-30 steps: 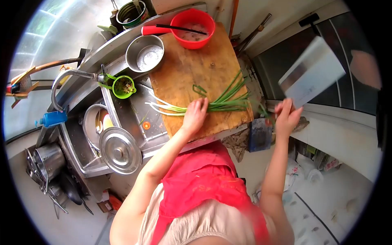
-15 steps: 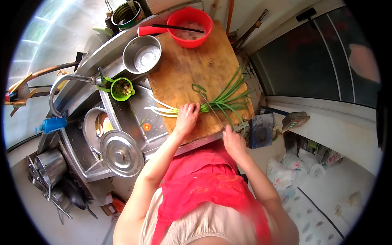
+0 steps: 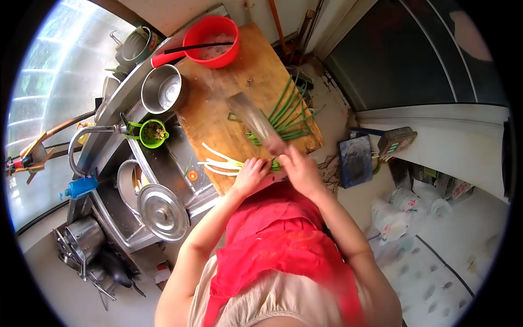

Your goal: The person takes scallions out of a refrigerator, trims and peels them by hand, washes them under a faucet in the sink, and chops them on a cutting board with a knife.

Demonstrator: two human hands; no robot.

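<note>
My left hand is closed over the pale lower part of a bunch of green onions, pressing it against the front of the wooden cutting board. The white ends fan out to the left of my fingers. My right hand grips a kitchen knife, whose broad blade is blurred by motion and points toward the far left over the board. Beyond the knife lie the cut green onion tops, spread to the right and apart from the held bunch.
A red bowl with a black-and-red utensil across it stands at the board's far end. Left of the board are a metal pot, a green strainer cup, the sink and a pot lid. A faucet arches over the sink.
The knife was across the green onions; now it is lifted and swung up to the left. The bunch is in two parts, and my left hand has drawn the white part closer to me.
</note>
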